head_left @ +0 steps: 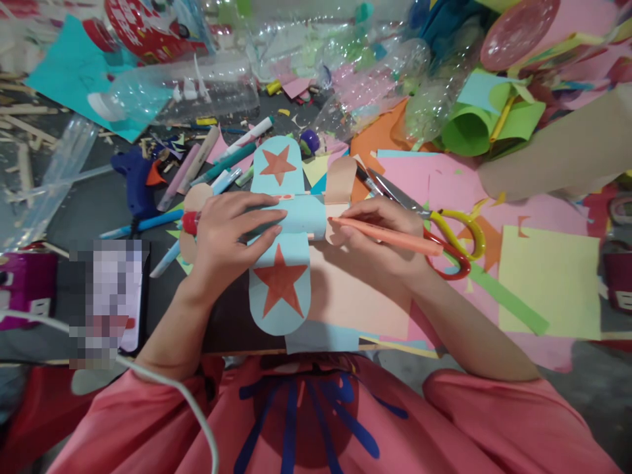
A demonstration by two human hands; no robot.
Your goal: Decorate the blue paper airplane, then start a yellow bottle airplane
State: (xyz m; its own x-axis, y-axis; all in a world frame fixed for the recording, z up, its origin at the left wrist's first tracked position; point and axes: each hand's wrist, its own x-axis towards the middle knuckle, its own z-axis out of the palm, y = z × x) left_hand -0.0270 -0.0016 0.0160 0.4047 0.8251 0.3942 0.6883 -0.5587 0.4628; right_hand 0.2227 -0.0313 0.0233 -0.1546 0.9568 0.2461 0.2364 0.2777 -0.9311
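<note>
The paper airplane (311,216) lies across the middle of the frame, and what catches me is how it meets the orange marker (395,236). The airplane's long axis runs left to right, red cap (190,222) at its left end and peach tail piece (340,178) at its right; the marker lies nearly along that same line, sloping a little down to the right, with its tip pointing left at the near part of the tail. I can't tell whether the tip touches. The right hand (382,230) is nearer to the tail, its fingers pinching the marker close to the tip. The left hand (224,227) lies over the tube-shaped body toward the cap, fingers spread on the blue surface; how firmly they grip underneath I can't make out. The paper looks matte and smooth: the far wing (259,151) and near wing (280,322) are pale blue with rounded ends, each bearing an orange-red star, its colour slightly uneven. Under the tail is a flat peach sheet (365,296) on the dark worktop (222,329). Right of the marker lie metal-bladed scissors (476,234) with yellow and red loops; at upper left, a clear, glossy plastic bottle (212,92) lies on its side.
</note>
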